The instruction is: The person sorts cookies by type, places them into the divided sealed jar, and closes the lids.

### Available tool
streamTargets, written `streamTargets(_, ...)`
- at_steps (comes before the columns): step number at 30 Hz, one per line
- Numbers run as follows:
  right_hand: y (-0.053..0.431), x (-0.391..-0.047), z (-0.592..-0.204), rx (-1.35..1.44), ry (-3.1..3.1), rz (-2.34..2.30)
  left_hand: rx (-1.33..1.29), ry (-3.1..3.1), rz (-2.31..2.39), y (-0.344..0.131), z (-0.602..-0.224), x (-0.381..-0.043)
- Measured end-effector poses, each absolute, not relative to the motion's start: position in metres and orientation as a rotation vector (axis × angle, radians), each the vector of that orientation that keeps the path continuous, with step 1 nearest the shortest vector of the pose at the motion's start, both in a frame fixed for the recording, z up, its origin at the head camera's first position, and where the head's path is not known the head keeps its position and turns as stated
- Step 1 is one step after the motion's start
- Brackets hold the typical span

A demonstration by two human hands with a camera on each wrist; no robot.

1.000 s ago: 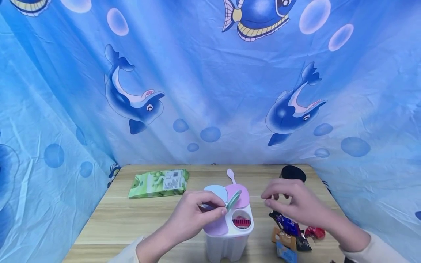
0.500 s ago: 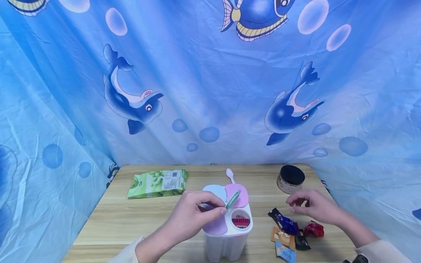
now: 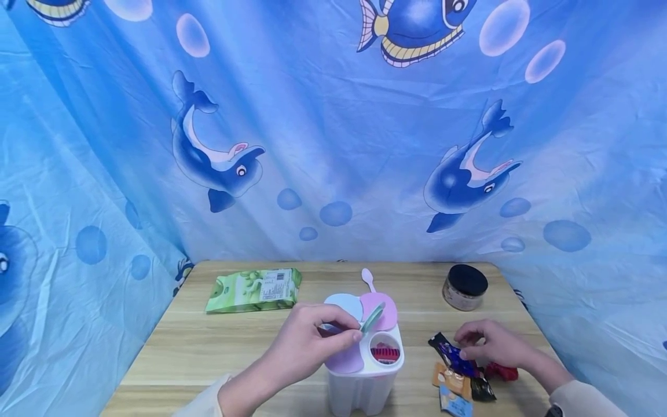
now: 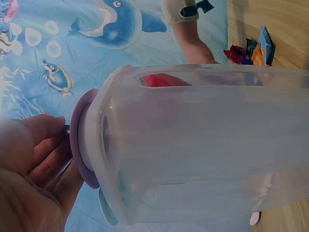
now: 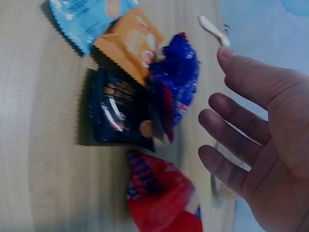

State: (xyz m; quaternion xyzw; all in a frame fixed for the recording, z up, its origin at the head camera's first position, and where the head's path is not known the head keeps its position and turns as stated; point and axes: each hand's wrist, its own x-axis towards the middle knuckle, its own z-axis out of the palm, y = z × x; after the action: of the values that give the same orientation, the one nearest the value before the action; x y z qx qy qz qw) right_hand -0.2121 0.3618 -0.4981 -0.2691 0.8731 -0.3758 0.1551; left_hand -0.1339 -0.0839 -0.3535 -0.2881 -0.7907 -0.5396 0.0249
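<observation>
My left hand [image 3: 310, 341] pinches a pale green round lid [image 3: 373, 318], tilted up on edge over the white container [image 3: 362, 389]. That container has purple, pink and light blue lids, plus one uncovered round opening with a red wrapped packet [image 3: 385, 353] inside. My right hand [image 3: 492, 346] hovers by a small heap of wrapped snacks, fingers parted and holding nothing. Closest to it in the right wrist view are a blue packet [image 5: 177, 79] and a red packet [image 5: 166, 198]. Black [image 5: 120, 108], orange [image 5: 133, 43] and light blue [image 5: 89, 19] packets lie beyond.
A green printed bag [image 3: 253, 291] lies at the back left of the wooden table [image 3: 187, 341]. Behind the container is a pink spoon [image 3: 367, 278]. A clear jar with a black lid [image 3: 465, 286] stands at the back right, before the blue curtain [image 3: 333, 145].
My right hand has moved right from beside the container, then down toward the wrapped snacks, uncovering the jar. The left hand keeps the green lid raised in the same place.
</observation>
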Motion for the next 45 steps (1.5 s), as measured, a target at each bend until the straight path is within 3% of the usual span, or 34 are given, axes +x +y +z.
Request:
streamTargets(18,0.348,-0.218,-0.516,-0.603,2.558,-0.816,-0.908,-2.447,-1.657,-0.084,-0.353,-0.133)
streamTargets(26,0.353,-0.216,-0.513,-0.624,2.496,-0.915,-0.907,-2.454,-1.648,-0.084,-0.352,-0.133)
streamTargets(34,0.360,-0.212,-0.494,-0.715,2.474,-1.089,-0.897,-2.462,-1.658,-0.084,-0.354,-0.132)
streamTargets(45,0.347,-0.207,-0.437,-0.843,2.509,-1.308,-0.920,-2.428,-1.671,-0.083,-0.355,-0.135)
